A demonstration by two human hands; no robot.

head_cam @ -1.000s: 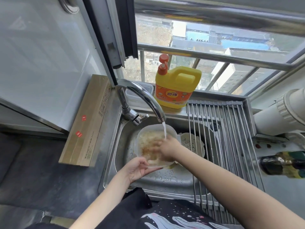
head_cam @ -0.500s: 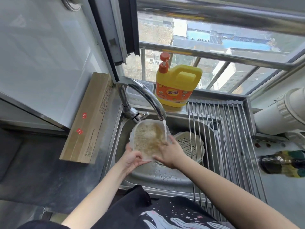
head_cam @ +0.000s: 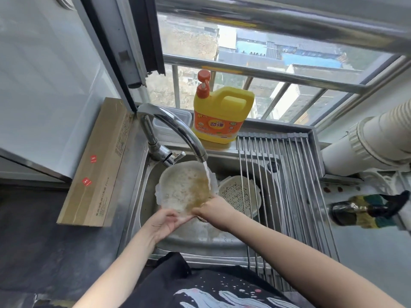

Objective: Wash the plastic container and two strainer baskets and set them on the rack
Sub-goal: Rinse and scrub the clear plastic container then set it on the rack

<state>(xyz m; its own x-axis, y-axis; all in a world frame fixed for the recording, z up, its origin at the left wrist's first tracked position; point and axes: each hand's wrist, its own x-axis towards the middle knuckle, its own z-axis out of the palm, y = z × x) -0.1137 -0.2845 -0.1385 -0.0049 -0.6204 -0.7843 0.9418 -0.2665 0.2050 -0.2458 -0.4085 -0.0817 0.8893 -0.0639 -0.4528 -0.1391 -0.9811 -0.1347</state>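
Observation:
A clear plastic container (head_cam: 182,187) with brown residue inside is tilted up on its near edge in the steel sink (head_cam: 142,196), its opening facing me. Water from the tap (head_cam: 178,132) runs onto its right rim. My left hand (head_cam: 165,220) grips the container's near edge from below left. My right hand (head_cam: 214,207) grips the near right edge. A white strainer basket (head_cam: 239,193) lies in the sink just right of the container, partly under the rack bars. I cannot make out a second basket apart from it.
A steel roll-up drying rack (head_cam: 287,185) covers the sink's right half. A yellow detergent jug (head_cam: 220,118) stands on the back ledge, beside a clear lidded box (head_cam: 178,118). A long cardboard box (head_cam: 97,165) lies left of the sink. A dark bottle (head_cam: 364,210) lies at the right.
The container went from lying flat under my rubbing right hand to being tipped up on its edge. Both hands now hold its near rim, and the brown water has drained toward the lower right.

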